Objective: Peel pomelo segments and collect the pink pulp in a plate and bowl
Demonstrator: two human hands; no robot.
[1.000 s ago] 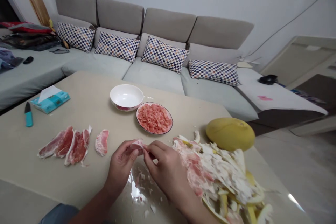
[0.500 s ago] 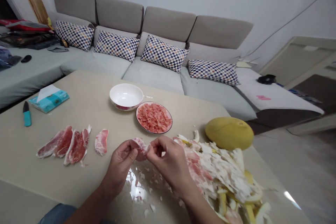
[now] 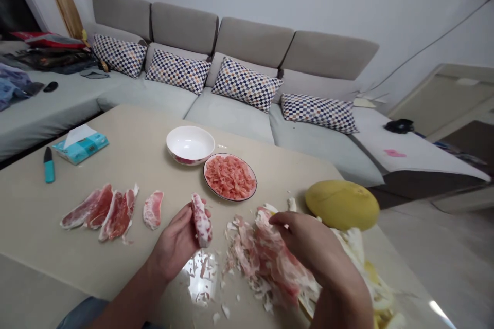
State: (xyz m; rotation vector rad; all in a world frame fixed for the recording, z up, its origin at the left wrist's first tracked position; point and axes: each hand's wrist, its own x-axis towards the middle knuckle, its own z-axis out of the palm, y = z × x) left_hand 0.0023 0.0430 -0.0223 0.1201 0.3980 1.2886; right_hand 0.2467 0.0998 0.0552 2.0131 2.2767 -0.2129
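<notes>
My left hand (image 3: 177, 241) holds a piece of fruit (image 3: 201, 222), its fingers curled behind and its long side pointing away from me, with a mottled white and pink face showing. The piece is up in front of me, nearer to me than the plate (image 3: 224, 196), which carries a mound of small pink bits (image 3: 230, 177). My right hand (image 3: 304, 239) is over to the right, above the heap of skins (image 3: 266, 262), palm down with the fingers bent and the tips drawn close together; I cannot tell whether a scrap is pinched between them. Thick yellow and white peel (image 3: 370, 272) lies on the far side of that wrist, and a whole yellow fruit (image 3: 341, 204) sits just behind the heap. A white bowl (image 3: 190, 144) stands just beside the plate, farther from me. To the left of my left hand, a single wedge (image 3: 153, 209) lies on the table (image 3: 146, 149), and beyond it is a row of larger wedges (image 3: 121, 213), partly overlapping. A knife (image 3: 49, 169) with a turquoise handle lies near a tissue pack (image 3: 87, 149) at the left. Small white scraps (image 3: 226, 311) dot the shiny tabletop between my forearms.
</notes>
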